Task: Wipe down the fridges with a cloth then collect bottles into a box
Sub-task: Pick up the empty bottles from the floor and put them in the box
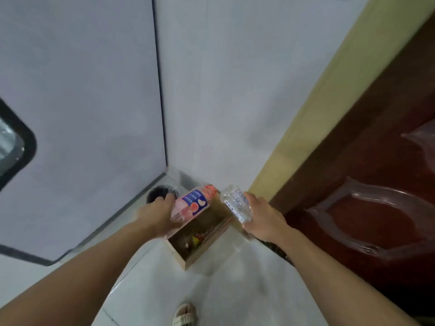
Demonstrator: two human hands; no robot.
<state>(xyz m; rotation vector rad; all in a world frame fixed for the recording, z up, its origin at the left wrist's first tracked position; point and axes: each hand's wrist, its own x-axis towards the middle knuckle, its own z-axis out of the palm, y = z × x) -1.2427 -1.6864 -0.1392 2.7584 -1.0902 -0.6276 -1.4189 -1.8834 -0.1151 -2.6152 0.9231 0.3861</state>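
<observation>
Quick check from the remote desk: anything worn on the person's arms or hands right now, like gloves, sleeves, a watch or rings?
Nothing worn shows: the left hand and right hand are bare, no gloves, and both forearms are uncovered to the frame edge. No watch, band or ring is visible on wrists or fingers.

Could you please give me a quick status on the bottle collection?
Left hand grips pink bottle; right hand grips clear bottle. Both above open box. Nothing in the way.
</observation>
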